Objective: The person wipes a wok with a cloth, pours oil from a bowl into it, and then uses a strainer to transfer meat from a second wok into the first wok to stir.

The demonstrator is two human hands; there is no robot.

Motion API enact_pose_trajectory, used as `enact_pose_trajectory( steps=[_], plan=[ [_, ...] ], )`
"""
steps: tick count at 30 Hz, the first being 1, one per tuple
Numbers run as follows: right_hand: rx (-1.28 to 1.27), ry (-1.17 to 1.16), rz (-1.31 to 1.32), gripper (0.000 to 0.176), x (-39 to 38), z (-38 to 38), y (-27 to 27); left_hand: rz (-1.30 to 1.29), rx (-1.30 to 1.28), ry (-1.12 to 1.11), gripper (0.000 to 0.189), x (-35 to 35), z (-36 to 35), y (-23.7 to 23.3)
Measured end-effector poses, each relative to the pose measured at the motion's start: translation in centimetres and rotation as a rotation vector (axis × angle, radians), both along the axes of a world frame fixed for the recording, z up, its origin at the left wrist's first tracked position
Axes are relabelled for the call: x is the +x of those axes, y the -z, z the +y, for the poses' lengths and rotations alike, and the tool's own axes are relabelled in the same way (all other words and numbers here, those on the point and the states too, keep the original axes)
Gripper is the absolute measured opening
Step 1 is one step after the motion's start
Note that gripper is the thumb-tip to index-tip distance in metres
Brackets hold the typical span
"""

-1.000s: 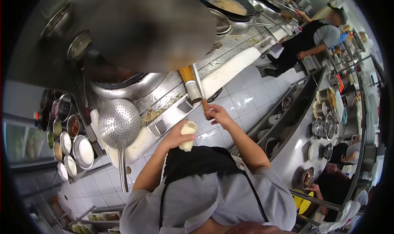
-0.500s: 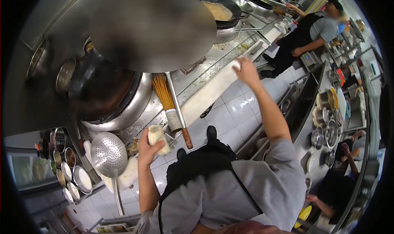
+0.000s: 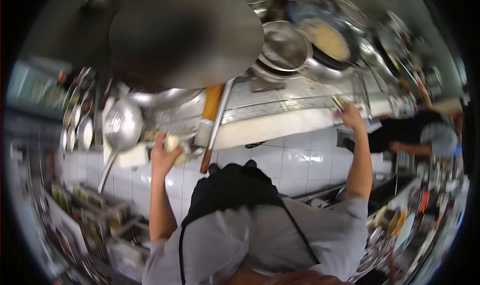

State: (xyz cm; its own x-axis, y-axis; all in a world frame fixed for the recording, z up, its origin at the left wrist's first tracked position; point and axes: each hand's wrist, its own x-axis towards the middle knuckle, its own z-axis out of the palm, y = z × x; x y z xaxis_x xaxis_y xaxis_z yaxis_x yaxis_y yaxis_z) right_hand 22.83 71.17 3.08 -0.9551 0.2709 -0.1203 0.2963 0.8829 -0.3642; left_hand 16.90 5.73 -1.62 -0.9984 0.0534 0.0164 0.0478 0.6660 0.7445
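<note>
At the front edge of the steel table [image 3: 300, 104], the left hand [image 3: 162, 157] is clenching a pale, soft wad of cloth [image 3: 173, 144], holding it just beside a round, perforated metal skimmer [image 3: 122, 125]. The right hand [image 3: 351, 118] is reaching to the table's rim well to the right; blur is hiding whether it is gripping anything. A bamboo brush [image 3: 210, 107] and a long, wood-tipped metal handle [image 3: 216, 127] are lying between the hands. Behind them, a dark wok [image 3: 302, 16] is holding pale food [image 3: 327, 37].

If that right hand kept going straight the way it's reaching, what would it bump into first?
Most likely the rim of the steel cooking counter, which the right hand seems about to touch. Blur hides the depth, so I cannot be sure.
</note>
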Motion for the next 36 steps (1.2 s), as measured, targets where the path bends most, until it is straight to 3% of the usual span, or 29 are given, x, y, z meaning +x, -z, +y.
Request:
enact_pose_trajectory(
  steps=[1, 5, 9, 11, 13, 15, 17, 20, 22, 25, 30, 36],
  plan=[
    [-0.494, 0.192, -0.139, 0.019, 0.8, -3.7, -2.1, 0.048, -0.062, -0.007, 0.074, 0.2, -0.8, 0.4],
    [-0.894, 0.293, 0.045, 0.026, 2.4, -11.8, -3.2, -0.05, -0.122, -0.188, 0.068, 0.5, -1.1, -2.2],
    [-0.944, 0.195, 0.407, 0.021, -2.1, -14.9, -5.3, 0.068, -0.2, -0.113, 0.065, -0.4, -0.6, -2.4],
    [-1.029, 0.185, 0.487, 0.018, -5.7, -17.5, -8.7, 0.173, -0.26, -0.055, 0.06, -0.8, 0.0, -2.0],
    [-0.893, 0.126, 0.469, 0.021, -9.7, -16.6, -9.3, 0.188, -0.369, -0.056, 0.058, -0.6, 0.4, -1.8],
    [-0.527, 0.246, 0.416, 0.023, -14.1, -16.6, -8.6, 0.225, -0.436, -0.066, 0.059, -0.8, -0.2, 0.4],
    [-0.034, 0.213, 0.405, 0.023, -18.6, -15.5, -5.6, 0.2, -0.491, -0.068, 0.06, -0.4, -0.5, 1.8],
    [0.074, 0.187, 0.479, 0.021, -18.4, -18.3, -6.4, 0.131, -0.489, -0.039, 0.063, 0.4, -1.2, 2.8],
    [-0.016, 0.216, 0.493, 0.021, -17.6, -18.3, -7.1, 0.168, -0.407, -0.045, 0.064, 0.3, -2.1, 3.5],
    [-0.199, 0.295, 0.524, 0.031, -14.9, -15.1, -7.0, 0.247, -0.367, -0.021, 0.063, 0.3, -2.1, 4.0],
    [-0.208, 0.505, 0.535, 0.038, -9.6, -9.6, -10.6, 0.266, -0.252, -0.047, 0.06, 0.4, -1.0, 3.1],
    [0.113, 0.624, 0.347, 0.035, -8.3, -1.5, -12.2, 0.255, 0.115, -0.082, 0.058, 0.6, 2.0, -0.9]
  ],
)
